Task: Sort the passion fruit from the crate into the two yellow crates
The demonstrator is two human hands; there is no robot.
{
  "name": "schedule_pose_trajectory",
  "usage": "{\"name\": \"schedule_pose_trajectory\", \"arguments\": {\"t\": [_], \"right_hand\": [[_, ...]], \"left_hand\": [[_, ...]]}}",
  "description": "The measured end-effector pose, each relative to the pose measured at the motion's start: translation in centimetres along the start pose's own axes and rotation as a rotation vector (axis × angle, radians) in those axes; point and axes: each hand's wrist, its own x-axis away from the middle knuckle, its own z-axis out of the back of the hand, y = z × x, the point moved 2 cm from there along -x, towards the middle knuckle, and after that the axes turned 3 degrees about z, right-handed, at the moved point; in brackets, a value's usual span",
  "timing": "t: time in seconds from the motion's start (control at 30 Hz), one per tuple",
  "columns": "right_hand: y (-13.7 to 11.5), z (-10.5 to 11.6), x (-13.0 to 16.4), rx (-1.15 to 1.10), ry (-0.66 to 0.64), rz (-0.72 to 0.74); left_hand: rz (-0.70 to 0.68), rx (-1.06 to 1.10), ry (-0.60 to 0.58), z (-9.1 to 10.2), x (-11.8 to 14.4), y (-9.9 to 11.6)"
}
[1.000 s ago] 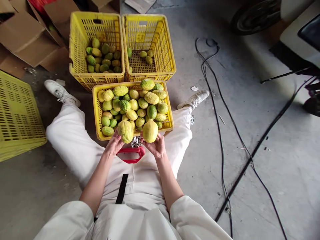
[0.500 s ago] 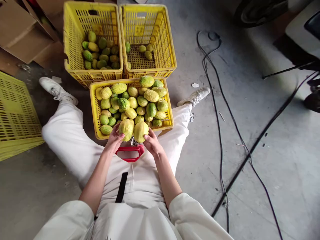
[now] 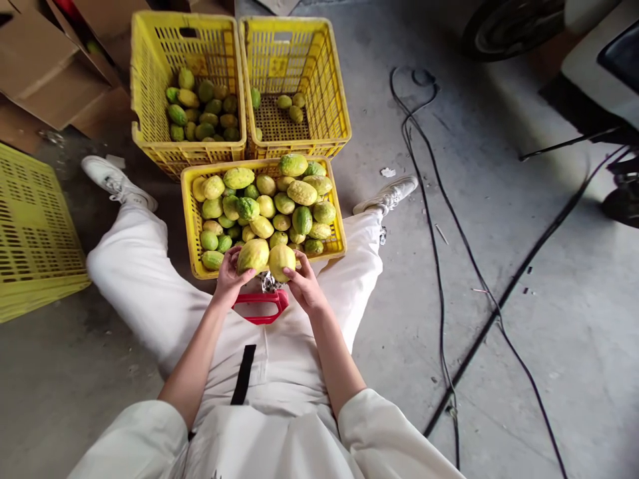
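My left hand (image 3: pixel 231 278) is closed around a bumpy yellow oval fruit (image 3: pixel 253 255), thumb on its near side. A second, smooth-looking yellow fruit (image 3: pixel 282 261) is in my right hand (image 3: pixel 303 285), gripped from the right. The two fruits are side by side, almost touching, above the near edge of a shallow yellow basket (image 3: pixel 192 256). That basket is heaped with similar green and yellow fruits (image 3: pixel 267 205). Just below my hands, between my thighs, lies a red handle-like object (image 3: pixel 260 320) with shiny metal beyond it.
Behind the basket stand two deep yellow crates, the left crate (image 3: pixel 190 153) with many fruits, the right crate (image 3: pixel 299 148) with several. Another yellow crate (image 3: pixel 34 219) is at far left, below cardboard boxes (image 3: pixel 44 60). Black cables (image 3: pixel 439 179) cross the floor near a parked vehicle (image 3: pixel 599 73).
Both fruits stay in my hands and have turned slightly. The right fruit and my right fingers have shifted a little. The view has moved very slightly.
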Motion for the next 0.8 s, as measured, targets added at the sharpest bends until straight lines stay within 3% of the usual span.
{"name": "schedule_pose_trajectory", "arguments": {"t": [0.2,0.37,0.63,0.8], "right_hand": [[0.2,-0.3,-0.1,0.034,0.053,0.037],[0.0,0.1,-0.3,0.041,0.138,0.147],[-1.2,0.4,0.3,-0.073,0.047,0.238],[-1.5,0.6,0.2,0.003,0.079,0.284]], "left_hand": [[0.041,0.051,-0.066,-0.2,0.3,0.4],[0.038,0.057,-0.020,0.3,0.0,0.3],[0.180,0.109,0.060,1.7,-0.8,-0.7],[0.251,0.095,0.045,1.5,-0.6,-0.6]]}}
